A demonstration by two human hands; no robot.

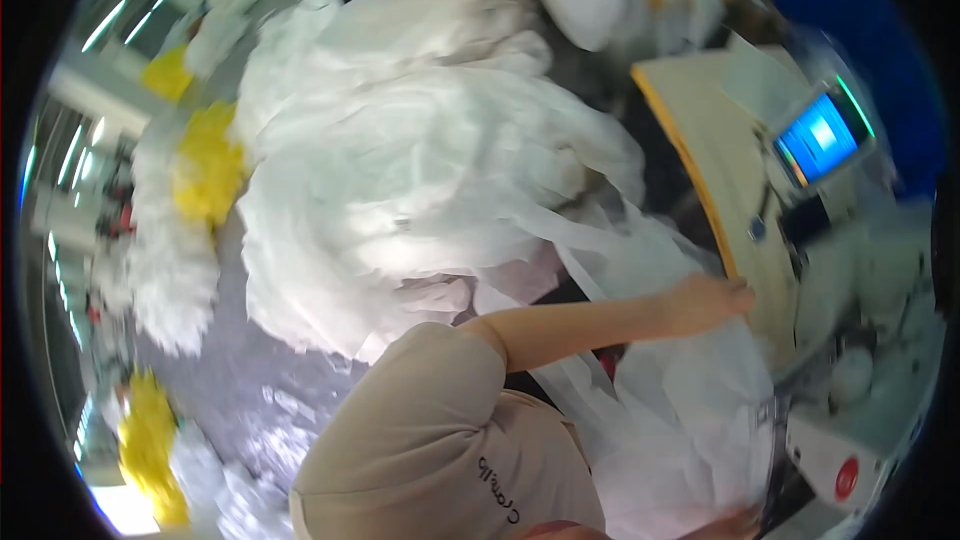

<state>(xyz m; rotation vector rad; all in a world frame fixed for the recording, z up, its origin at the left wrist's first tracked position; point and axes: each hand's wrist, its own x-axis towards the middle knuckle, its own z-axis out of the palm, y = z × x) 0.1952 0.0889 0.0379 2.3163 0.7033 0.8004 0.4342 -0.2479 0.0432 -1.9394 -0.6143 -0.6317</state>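
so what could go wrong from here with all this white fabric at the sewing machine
1. The white fabric hangs off the table edge in loose folds, so its weight might drag it out from under the left hand.
2. The right hand is nearly out of view beside the sewing machine, and fabric bunched there could snag.

The pale table (722, 145) with an orange-edged rim carries a thin white fabric sheet (690, 390) draped over its near edge. A sewing machine (850, 340), blurred here, seems to stand along its far side. Heaps of white fabric (400, 170) cover the grey floor (250, 380).
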